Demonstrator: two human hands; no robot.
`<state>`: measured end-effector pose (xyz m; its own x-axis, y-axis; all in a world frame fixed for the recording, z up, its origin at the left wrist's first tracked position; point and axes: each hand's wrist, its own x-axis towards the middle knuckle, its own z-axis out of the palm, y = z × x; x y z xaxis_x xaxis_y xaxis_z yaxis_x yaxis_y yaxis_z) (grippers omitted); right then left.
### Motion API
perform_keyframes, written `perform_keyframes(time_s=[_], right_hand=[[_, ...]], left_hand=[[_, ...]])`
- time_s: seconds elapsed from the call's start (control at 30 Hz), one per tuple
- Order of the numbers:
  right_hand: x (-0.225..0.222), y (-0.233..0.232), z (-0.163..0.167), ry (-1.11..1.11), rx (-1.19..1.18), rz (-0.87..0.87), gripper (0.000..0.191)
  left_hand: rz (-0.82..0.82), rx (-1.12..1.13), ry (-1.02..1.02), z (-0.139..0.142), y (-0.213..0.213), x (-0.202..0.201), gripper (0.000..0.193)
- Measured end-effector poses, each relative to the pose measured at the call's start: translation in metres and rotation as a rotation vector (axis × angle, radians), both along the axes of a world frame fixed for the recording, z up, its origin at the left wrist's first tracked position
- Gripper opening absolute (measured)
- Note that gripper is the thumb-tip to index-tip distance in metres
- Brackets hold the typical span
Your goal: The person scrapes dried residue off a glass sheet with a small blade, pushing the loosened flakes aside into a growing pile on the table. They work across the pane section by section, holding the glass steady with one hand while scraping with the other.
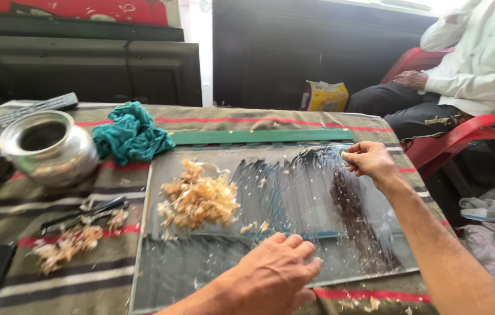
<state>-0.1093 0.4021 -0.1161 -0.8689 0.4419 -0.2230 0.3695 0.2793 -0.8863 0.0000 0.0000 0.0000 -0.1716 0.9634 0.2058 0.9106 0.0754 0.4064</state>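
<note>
My left hand [276,274] lies flat, palm down, fingers together, pressing on the near part of the glass sheet [200,265]; my right hand [370,160] is closed in a loose fist at the sheet's far right, pinching something small against the glass (what it is, I cannot tell); its forearm runs back along the right edge. A heap of tan scrapings [198,201] sits on the sheet, left of centre; a green strip [259,136] lies along the far edge. Beyond the left edge, on the striped cloth [60,280], lie more scrapings [66,245], a steel pot [49,149] and a teal rag [130,135]; a seated person [469,64] is well apart at the right.
</note>
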Motion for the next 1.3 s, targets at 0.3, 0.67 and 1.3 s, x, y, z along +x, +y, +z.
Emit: perform_keyframes(time_s=[0.3, 0.67, 1.3], right_hand=[[-0.077, 0.011, -0.017, -0.075, 0.046, -0.026, 0.020], [-0.106, -0.003, -0.023, -0.072, 0.062, -0.088, 0.014], [-0.139, -0.022, -0.022, -0.043, 0.103, -0.135, 0.008]], left_hand=[[-0.079, -0.139, 0.094, -0.077, 0.056, -0.047, 0.019], [-0.107, -0.059, 0.049, -0.100, 0.047, -0.079, 0.023], [-0.087, -0.051, 0.088, -0.103, 0.043, -0.097, 0.018]])
